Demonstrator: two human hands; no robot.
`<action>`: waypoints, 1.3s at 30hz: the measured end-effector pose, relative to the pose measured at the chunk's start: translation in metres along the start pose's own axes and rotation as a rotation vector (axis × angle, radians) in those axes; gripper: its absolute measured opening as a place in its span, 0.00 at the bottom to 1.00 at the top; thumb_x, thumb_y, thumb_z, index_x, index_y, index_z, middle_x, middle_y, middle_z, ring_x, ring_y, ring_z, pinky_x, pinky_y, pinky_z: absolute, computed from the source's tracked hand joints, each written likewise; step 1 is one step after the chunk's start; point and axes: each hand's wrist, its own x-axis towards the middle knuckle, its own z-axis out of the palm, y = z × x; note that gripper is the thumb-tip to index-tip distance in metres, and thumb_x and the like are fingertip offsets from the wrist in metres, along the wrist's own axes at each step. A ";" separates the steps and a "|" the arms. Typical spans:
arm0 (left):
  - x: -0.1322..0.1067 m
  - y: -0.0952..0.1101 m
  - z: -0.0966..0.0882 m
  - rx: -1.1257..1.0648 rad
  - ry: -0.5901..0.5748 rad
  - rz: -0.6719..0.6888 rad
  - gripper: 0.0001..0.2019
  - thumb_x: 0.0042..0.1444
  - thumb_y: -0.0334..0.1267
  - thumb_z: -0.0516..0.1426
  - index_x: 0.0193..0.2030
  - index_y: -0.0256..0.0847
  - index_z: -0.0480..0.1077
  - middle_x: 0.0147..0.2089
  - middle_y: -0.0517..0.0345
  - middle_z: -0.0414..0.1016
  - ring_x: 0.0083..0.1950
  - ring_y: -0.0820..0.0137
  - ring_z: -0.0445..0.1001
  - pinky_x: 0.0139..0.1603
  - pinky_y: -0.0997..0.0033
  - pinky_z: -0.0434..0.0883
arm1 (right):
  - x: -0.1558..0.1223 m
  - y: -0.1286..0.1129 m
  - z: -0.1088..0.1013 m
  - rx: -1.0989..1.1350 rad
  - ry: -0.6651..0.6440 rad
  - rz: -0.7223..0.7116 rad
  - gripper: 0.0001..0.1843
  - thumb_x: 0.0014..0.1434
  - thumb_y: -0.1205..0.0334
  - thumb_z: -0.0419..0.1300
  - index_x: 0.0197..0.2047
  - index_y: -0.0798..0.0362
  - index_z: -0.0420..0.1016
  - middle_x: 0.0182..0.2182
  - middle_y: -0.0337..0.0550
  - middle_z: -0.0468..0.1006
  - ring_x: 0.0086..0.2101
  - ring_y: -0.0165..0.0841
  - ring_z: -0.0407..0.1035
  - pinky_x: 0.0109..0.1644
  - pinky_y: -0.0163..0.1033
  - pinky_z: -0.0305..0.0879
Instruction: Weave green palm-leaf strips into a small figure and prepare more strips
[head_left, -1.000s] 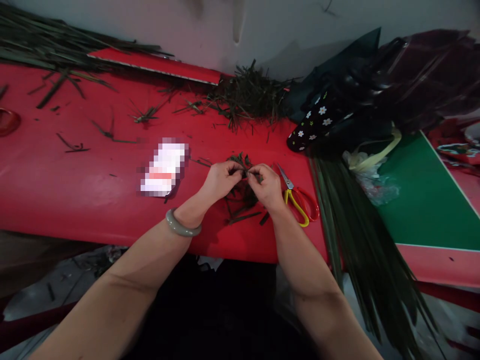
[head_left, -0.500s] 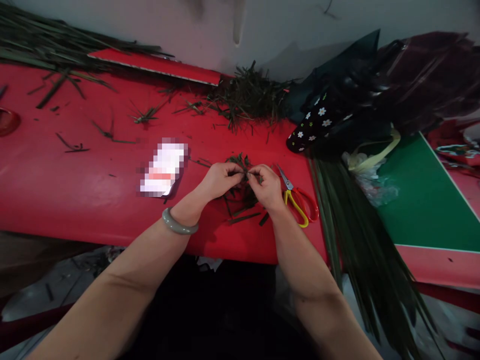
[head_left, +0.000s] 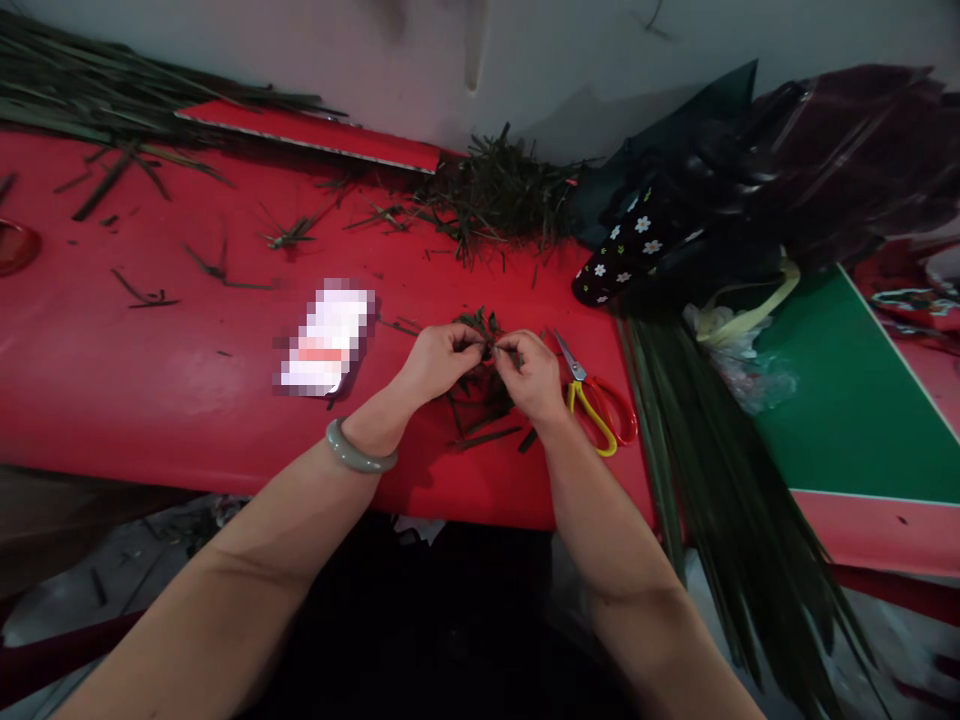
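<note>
My left hand (head_left: 437, 362) and my right hand (head_left: 531, 376) meet over a small bundle of green leaf strips (head_left: 481, 325) on the red table (head_left: 150, 350). Both hands pinch the strips between thumb and fingers, fingertips almost touching. A grey-green bangle (head_left: 352, 455) circles my left wrist. More cut strips (head_left: 487, 430) lie under and in front of my hands. Scissors with yellow and red handles (head_left: 596, 405) lie just right of my right hand.
A blurred white and pink packet (head_left: 328, 337) lies left of my hands. Leaf scraps pile (head_left: 499, 190) at the back by the wall. Long green leaves (head_left: 712, 480) hang over the table's right end. Dark wrapping and flowered cloth (head_left: 637, 245) sit at back right, beside a green board (head_left: 847, 400).
Almost nothing has moved; my hands stay pinched on the leaf strips, with only slight finger shifts.
</note>
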 end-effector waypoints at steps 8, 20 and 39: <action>0.000 0.001 0.002 -0.122 0.065 -0.030 0.06 0.45 0.33 0.54 0.29 0.35 0.70 0.24 0.61 0.71 0.22 0.79 0.66 0.24 0.80 0.65 | 0.000 -0.002 0.000 0.042 0.062 -0.030 0.04 0.53 0.65 0.52 0.30 0.52 0.67 0.28 0.39 0.71 0.31 0.29 0.66 0.36 0.36 0.63; -0.003 0.003 -0.001 0.304 0.063 0.197 0.08 0.46 0.32 0.53 0.32 0.36 0.72 0.29 0.58 0.76 0.29 0.76 0.70 0.30 0.78 0.65 | -0.001 0.003 0.000 -0.048 -0.050 0.008 0.07 0.54 0.63 0.51 0.34 0.51 0.70 0.31 0.41 0.75 0.34 0.31 0.69 0.39 0.37 0.64; -0.001 0.002 -0.002 0.282 -0.070 0.219 0.11 0.49 0.28 0.51 0.36 0.37 0.72 0.34 0.57 0.76 0.35 0.74 0.72 0.36 0.76 0.67 | -0.002 0.006 -0.001 -0.050 -0.059 0.027 0.06 0.53 0.62 0.52 0.32 0.51 0.70 0.29 0.40 0.75 0.32 0.31 0.69 0.37 0.35 0.64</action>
